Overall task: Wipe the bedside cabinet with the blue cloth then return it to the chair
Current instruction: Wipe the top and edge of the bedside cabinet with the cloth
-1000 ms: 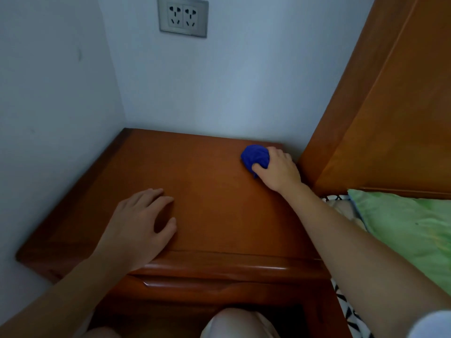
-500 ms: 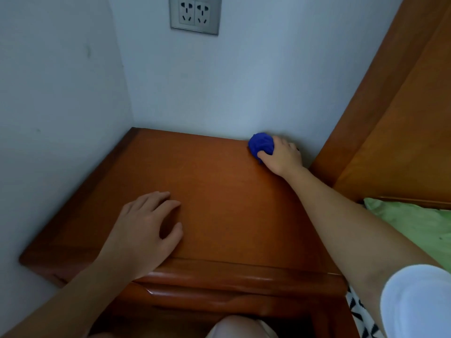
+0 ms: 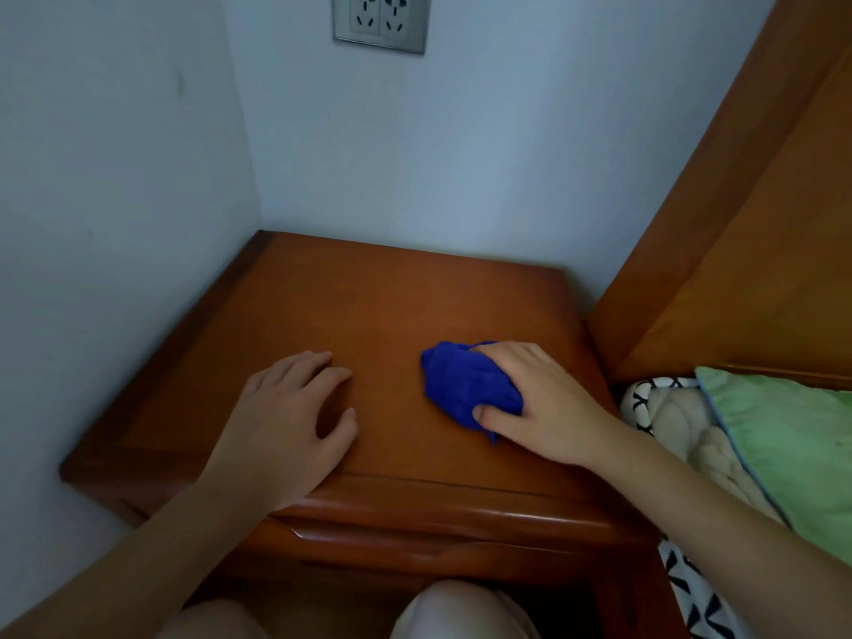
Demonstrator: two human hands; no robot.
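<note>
We see the blue cloth [image 3: 465,389] bunched into a wad on the top of the bedside cabinet [image 3: 378,306], right of centre in the frame and nearer the cabinet's front edge than the wall. The wad is slightly longer than it is wide. Its long axis runs from upper left to lower right in the frame, with the rounded end toward the upper left and a small tail of fabric poking out at the lower right.

The right hand [image 3: 544,403] comes in from the lower right and grips the cloth. Its fingers curl over the far side and its thumb [image 3: 495,415] presses into the near edge, so the right part of the wad is hidden under the palm.

The left hand [image 3: 286,426] lies palm down on the cabinet top, left of centre and well apart from the cloth. Its fingers are loosely spread and slightly arched, and it holds nothing.

At the top of the frame we see a double wall socket [image 3: 380,18]. A wooden headboard [image 3: 760,246] fills the upper right, with a green pillow [image 3: 793,449] and black-and-white patterned bedding [image 3: 643,398] below it.
</note>
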